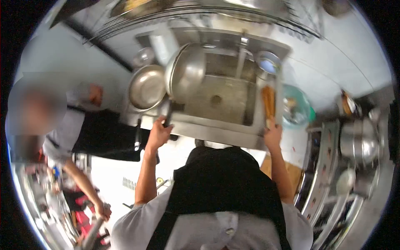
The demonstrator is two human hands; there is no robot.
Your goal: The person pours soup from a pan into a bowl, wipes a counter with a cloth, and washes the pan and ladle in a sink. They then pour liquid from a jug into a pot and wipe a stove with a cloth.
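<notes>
My left hand (pixel 160 132) is closed at the black handle of a large metal pan (pixel 190 73), which is tilted over the left side of the sink (pixel 204 130). A smaller metal frying pan (pixel 146 88) lies on the ledge to the left, its black handle pointing toward me. My right hand (pixel 273 135) is wrapped round the lower end of a bamboo brush (pixel 268 101) at the sink's right edge. Water falls from the faucet (pixel 244 41) into the basin.
A metal container with bluish contents (pixel 268 63) stands at the sink's back right corner. Beside the sink is a translucent green tub (pixel 296 106). A wire rack (pixel 208 14) spans the back. Another person in a black apron (pixel 106 135) stands close on the left. Large pots (pixel 360 141) are at right.
</notes>
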